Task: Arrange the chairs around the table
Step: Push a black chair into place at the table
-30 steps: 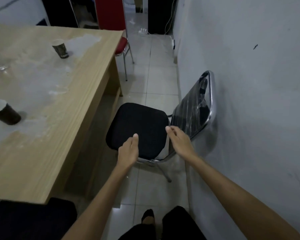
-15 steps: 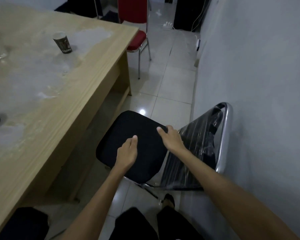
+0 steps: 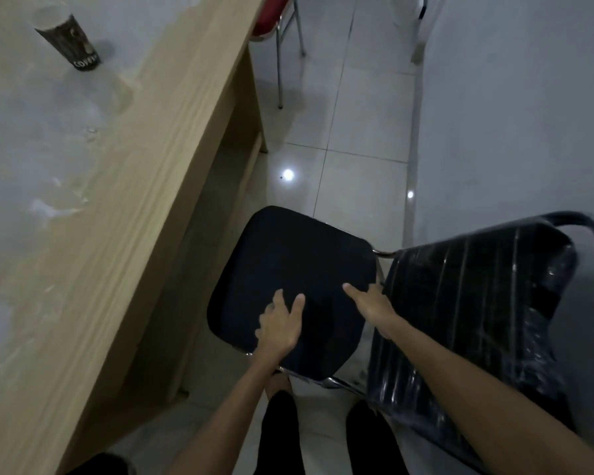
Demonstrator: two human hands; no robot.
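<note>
Head view, nearest first: the person's legs stand on the tiled floor (image 3: 360, 138) right behind the black chair (image 3: 288, 286), and both forearms reach forward and down to it. The left hand (image 3: 280, 325) lies flat on the near half of the seat cushion, fingers spread and loosely extended, holding nothing that shows. The right hand (image 3: 371, 303) rests at the seat's right rear edge, just where the seat meets the plastic-wrapped backrest (image 3: 477, 320); its fingers point forward, and whether they curl round the frame below cannot be told from here.

The chair sits in the gap between the counter (image 3: 100, 217) on the left and the wall (image 3: 511, 114) on the right. Its backrest leans toward the wall and its seat front points at the counter's side, so the seat-to-back line runs across the aisle, left to right. The seat's front corner is just beside the counter's edge, not yet under it.

In my judgement the coming move is a push leftward, and both hands are placed to drive it that way.

Farther off, a paper cup (image 3: 67, 41) stands on the counter, and a red chair (image 3: 271, 22) stands at the far end.
</note>
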